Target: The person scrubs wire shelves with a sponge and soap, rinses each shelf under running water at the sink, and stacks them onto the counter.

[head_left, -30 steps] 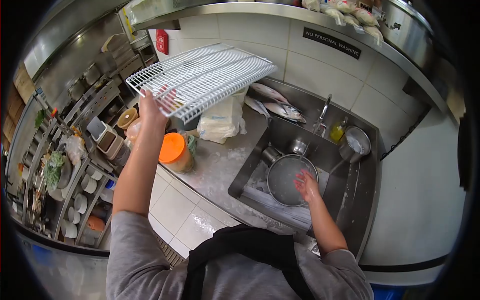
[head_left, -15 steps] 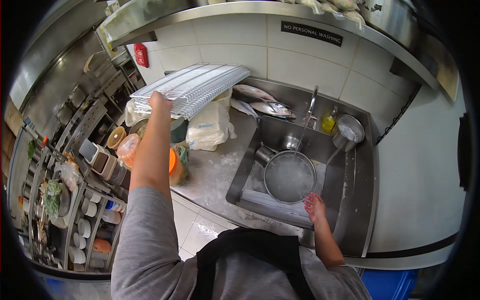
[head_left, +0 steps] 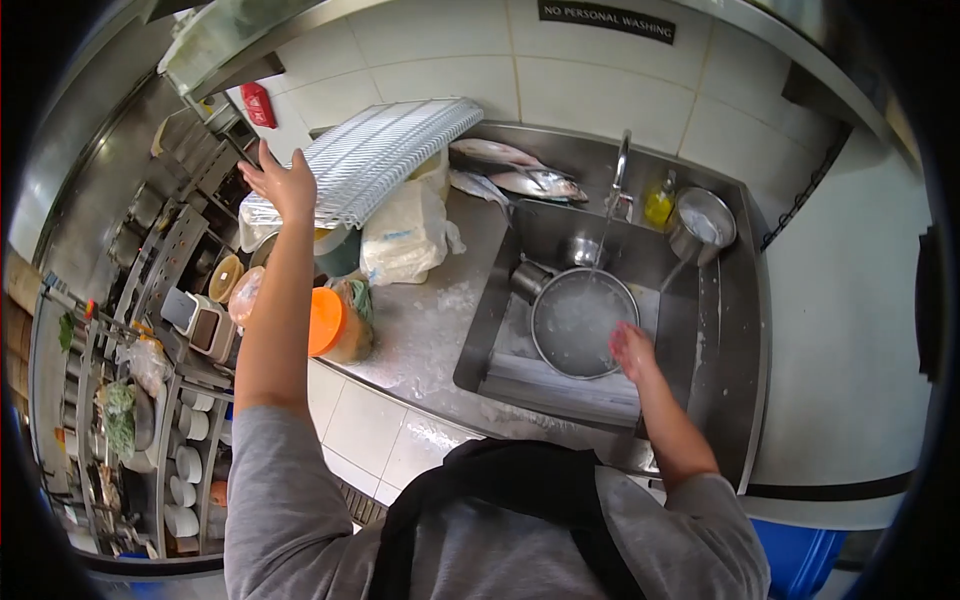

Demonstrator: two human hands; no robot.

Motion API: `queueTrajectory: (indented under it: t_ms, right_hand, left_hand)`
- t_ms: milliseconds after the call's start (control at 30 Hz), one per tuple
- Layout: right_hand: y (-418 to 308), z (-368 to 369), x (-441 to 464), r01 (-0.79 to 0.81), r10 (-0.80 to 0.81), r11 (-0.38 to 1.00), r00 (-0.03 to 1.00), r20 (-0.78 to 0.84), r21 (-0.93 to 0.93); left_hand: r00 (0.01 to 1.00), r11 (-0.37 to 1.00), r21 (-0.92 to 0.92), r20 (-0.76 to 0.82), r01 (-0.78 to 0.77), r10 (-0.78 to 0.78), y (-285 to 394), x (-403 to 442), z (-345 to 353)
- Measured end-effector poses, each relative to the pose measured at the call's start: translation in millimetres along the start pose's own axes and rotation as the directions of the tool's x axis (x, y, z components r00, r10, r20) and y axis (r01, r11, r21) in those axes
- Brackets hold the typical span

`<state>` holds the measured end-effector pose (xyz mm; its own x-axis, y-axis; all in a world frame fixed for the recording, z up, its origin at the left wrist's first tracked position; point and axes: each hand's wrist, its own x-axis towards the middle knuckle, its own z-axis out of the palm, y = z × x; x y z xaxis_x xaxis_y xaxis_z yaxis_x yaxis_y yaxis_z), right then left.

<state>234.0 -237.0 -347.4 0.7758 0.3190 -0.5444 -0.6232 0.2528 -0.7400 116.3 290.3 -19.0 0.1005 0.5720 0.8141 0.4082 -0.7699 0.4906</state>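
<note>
My left hand is raised with its fingers spread, beside the left end of the stacked white wire racks. Nothing is in it. The racks lie tilted across bagged goods and containers. My right hand hangs over the right rim of a round metal pot, fingers loosely apart and holding nothing; whether it touches the rim I cannot tell. Cloudy water fills the pot, which stands in the steel sink. A thin stream runs into it from the faucet. Smaller metal containers sit behind it.
Whole fish lie behind the sink. A yellow bottle and a metal saucepan stand at the back right. On the wet counter are a white plastic bag and an orange-lidded jar. Shelves with bowls are at left.
My left hand has let go of the wire racks and lifted off to the left, fingers spread. My right hand has moved up and inward over the pot's rim. The view has shifted slightly.
</note>
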Motion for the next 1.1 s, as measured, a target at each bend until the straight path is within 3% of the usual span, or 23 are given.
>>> queueTrajectory:
  t_ms: [133,200,233,333,400,433,467,500,533,600,633,667,700,733,767,800,833,867,900,967,1000,1067,1100]
  right_hand:
    - [-41,47,53,0.035,-0.026,0.998,0.981,0.193,-0.047]
    - [-74,82,85,0.069,-0.086,0.994,0.973,0.214,0.084]
    - [-106,106,77,0.150,-0.133,0.984,0.977,0.164,-0.100]
    - [-148,140,127,0.265,-0.278,0.961,0.921,0.271,0.084]
    - [-168,154,144,0.312,-0.353,0.925,0.916,0.188,0.219]
    - [-176,160,131,0.325,-0.346,0.933,0.927,0.143,0.153]
    - [-180,161,118,0.306,-0.328,0.944,0.902,0.282,0.120]
    - [-183,160,103,0.291,-0.300,0.953,0.859,0.415,0.088]
    - [-185,159,82,0.291,-0.259,0.957,0.843,0.471,0.004]
    - [-178,132,75,0.394,-0.267,0.911,0.785,0.559,-0.119]
    - [-170,119,68,0.371,-0.242,0.919,0.796,0.554,-0.131]
    - [-160,104,54,0.384,-0.235,0.868,0.876,0.421,-0.316]
    - [-153,91,42,0.369,-0.254,0.788,0.924,0.285,-0.493]
    - [-139,74,39,0.287,-0.186,0.749,0.956,0.227,-0.598]
    - [-115,52,42,0.203,-0.126,0.696,0.979,0.161,-0.688]
    - [-84,25,52,0.300,-0.206,0.579,0.953,0.220,-0.758]
    - [-50,-6,61,0.385,-0.271,0.446,0.918,0.288,-0.808]
    - [-27,-33,60,0.335,-0.082,0.358,0.941,0.328,-0.871]
    - [-6,-59,60,0.308,0.110,0.255,0.933,0.344,-0.917]
    - [45,-118,64,0.351,0.282,-0.222,0.916,0.284,-0.910]
    - [50,-124,53,0.338,0.395,-0.264,0.892,0.218,-0.903]
    - [49,-119,29,0.338,0.514,-0.302,0.845,0.147,-0.891]
    - [39,-107,16,0.324,0.498,-0.167,0.843,0.204,-0.931]
  left_hand:
    - [0.925,0.893,-0.333,0.120,-0.304,0.360,93,-57,-18]
    - [0.825,0.820,-0.454,0.267,-0.348,0.498,128,-110,-9]
    - [0.754,0.787,-0.535,0.368,-0.307,0.544,141,-139,4]
    - [0.487,0.765,-0.632,0.634,-0.121,0.601,147,-239,58]
    - [0.201,0.864,-0.425,0.902,0.270,0.381,152,-293,96]
    - [0.053,0.813,-0.238,0.967,0.531,0.249,158,-309,120]
    - [-0.132,0.690,-0.006,0.980,0.723,0.146,164,-327,137]
    - [-0.179,0.567,0.098,0.980,0.818,0.090,188,-323,132]
    - [-0.199,0.386,0.095,0.950,0.918,0.239,161,-363,197]
    - [-0.064,0.197,0.049,0.995,0.979,0.073,206,-350,184]
    - [-0.026,0.211,-0.012,0.984,0.977,0.179,215,-346,188]
    - [-0.088,0.347,-0.024,0.948,0.938,0.305,208,-352,218]
    - [-0.047,0.145,0.013,0.971,0.989,0.235,232,-332,183]
    - [-0.012,0.245,-0.053,0.967,0.968,0.256,227,-331,185]
    - [0.033,0.498,-0.206,0.942,0.842,0.334,222,-321,169]
    - [0.047,0.691,-0.354,0.906,0.629,0.421,213,-308,147]
    - [-0.007,0.720,-0.445,0.848,0.533,0.530,194,-309,135]
    - [-0.081,0.727,-0.531,0.781,0.435,0.619,169,-313,119]
    - [-0.158,0.773,-0.611,0.757,0.170,0.634,143,-312,95]
    - [-0.305,0.681,-0.677,0.735,-0.278,0.606,83,-302,47]
    - [-0.370,0.586,-0.683,0.729,-0.436,0.575,49,-295,27]
    - [-0.405,0.672,-0.642,0.762,-0.369,0.506,-13,-277,-16]
    - [-0.449,0.691,-0.598,0.789,-0.405,0.420,-46,-272,-35]
